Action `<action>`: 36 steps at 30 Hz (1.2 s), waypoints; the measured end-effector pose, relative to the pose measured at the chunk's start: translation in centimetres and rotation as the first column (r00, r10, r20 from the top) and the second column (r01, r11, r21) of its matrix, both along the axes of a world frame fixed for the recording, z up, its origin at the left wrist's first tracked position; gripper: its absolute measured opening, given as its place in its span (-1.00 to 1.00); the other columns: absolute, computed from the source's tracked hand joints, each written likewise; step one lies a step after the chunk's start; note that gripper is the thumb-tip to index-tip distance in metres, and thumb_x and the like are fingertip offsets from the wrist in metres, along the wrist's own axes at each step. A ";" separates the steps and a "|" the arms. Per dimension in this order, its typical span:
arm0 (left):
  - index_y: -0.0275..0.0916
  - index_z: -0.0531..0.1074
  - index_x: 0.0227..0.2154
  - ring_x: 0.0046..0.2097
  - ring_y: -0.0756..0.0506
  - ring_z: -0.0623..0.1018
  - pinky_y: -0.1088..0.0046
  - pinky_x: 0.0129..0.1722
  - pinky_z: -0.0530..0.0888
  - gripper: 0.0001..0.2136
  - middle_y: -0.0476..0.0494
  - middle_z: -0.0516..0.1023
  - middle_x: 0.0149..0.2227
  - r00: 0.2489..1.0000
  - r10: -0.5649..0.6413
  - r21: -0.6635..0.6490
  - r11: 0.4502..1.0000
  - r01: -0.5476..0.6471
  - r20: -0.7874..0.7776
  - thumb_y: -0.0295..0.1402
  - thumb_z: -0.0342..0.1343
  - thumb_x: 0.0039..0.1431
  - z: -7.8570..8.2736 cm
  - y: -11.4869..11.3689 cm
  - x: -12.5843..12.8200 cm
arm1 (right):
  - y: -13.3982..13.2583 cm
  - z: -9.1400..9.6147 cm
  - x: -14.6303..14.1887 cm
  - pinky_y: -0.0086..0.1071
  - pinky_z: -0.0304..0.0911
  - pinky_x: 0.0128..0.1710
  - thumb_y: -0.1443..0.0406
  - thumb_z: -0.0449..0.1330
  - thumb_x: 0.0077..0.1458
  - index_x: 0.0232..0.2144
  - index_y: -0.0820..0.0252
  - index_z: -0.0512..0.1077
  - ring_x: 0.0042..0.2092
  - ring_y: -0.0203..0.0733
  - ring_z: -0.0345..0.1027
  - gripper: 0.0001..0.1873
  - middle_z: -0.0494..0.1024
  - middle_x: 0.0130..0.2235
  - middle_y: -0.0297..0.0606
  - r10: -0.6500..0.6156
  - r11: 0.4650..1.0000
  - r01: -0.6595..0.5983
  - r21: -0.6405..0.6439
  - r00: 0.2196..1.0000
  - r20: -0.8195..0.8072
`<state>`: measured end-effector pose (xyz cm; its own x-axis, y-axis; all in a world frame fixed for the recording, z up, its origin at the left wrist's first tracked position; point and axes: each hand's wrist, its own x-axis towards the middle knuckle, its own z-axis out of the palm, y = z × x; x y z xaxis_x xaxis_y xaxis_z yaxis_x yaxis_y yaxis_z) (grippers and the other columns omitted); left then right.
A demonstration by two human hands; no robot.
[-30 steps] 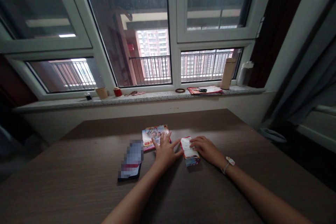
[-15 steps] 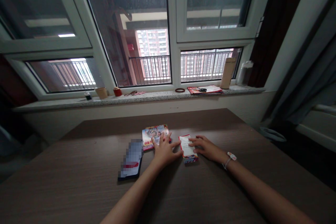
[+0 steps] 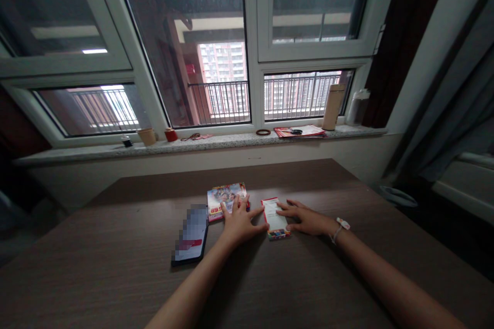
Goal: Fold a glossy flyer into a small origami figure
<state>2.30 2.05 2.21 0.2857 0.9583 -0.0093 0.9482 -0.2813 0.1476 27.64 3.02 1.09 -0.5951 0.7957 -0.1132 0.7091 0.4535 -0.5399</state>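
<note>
My left hand [image 3: 240, 221] lies flat on the dark wooden table [image 3: 116, 277], fingers spread. Its fingertips rest on the edge of a colourful leaflet [image 3: 222, 199], and its thumb reaches toward a folded paper [image 3: 274, 216]. That folded paper is white on top with a red edge and a colourful strip at its near end. My right hand [image 3: 304, 217], with a bracelet at the wrist, presses flat on the paper's right side with fingers stretched out. A dark phone [image 3: 191, 236] lies left of my left hand.
A stone windowsill [image 3: 96, 151] runs behind the table, carrying small cups [image 3: 148, 136], a round ring [image 3: 263, 132], red papers [image 3: 299, 131], a tall tan flask [image 3: 334, 107] and a clear jar [image 3: 357, 107]. Curtains [image 3: 443, 113] hang at the right.
The folded paper looks shorter at its near end than before, with less of its colourful part showing. My right hand slid a little further away along it. The left hand barely moved.
</note>
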 end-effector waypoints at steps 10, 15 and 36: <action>0.27 0.24 0.13 0.34 -0.46 -0.14 -0.37 0.10 -0.38 -0.33 -0.11 -0.03 0.35 0.999 -0.033 0.004 0.999 0.033 0.018 0.30 -0.04 -0.08 0.0 0.0 -0.2 | -0.4 0.0 0.1 0.03 -0.26 0.30 0.13 0.26 -0.01 0.22 -0.11 0.14 0.36 0.11 -0.35 -0.26 -0.05 0.34 -0.42 -0.004 1.000 0.004 0.017 0.999 -0.040; 0.24 0.24 0.14 0.33 -0.46 -0.12 -0.35 0.11 -0.40 -0.35 -0.12 0.01 0.34 0.999 -0.036 0.043 0.998 0.036 0.009 0.27 -0.03 -0.04 -0.3 -0.2 -0.2 | -0.6 0.0 0.1 0.06 -0.26 0.30 0.12 0.27 -0.01 0.21 -0.16 0.13 0.36 0.12 -0.34 -0.26 -0.06 0.34 -0.44 -0.010 1.000 0.011 0.021 0.999 -0.050; 0.18 0.38 0.03 0.31 -0.33 0.01 -0.37 0.12 -0.31 -0.65 -0.17 0.19 0.26 0.995 0.013 0.212 0.977 -0.033 0.096 -0.03 0.01 0.18 -1.7 -1.2 0.4 | -1.7 -1.6 -0.9 -0.17 0.14 0.12 0.19 0.03 0.22 -0.04 0.08 0.43 0.05 -0.07 0.18 -0.69 0.39 -0.06 -0.14 -0.164 0.890 0.242 0.386 0.961 -0.223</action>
<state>2.69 0.85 0.55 0.2535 0.9417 0.2212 0.9397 -0.2940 0.1747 26.71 1.36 -0.52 -0.3948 0.8540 0.3390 0.7179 0.5170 -0.4662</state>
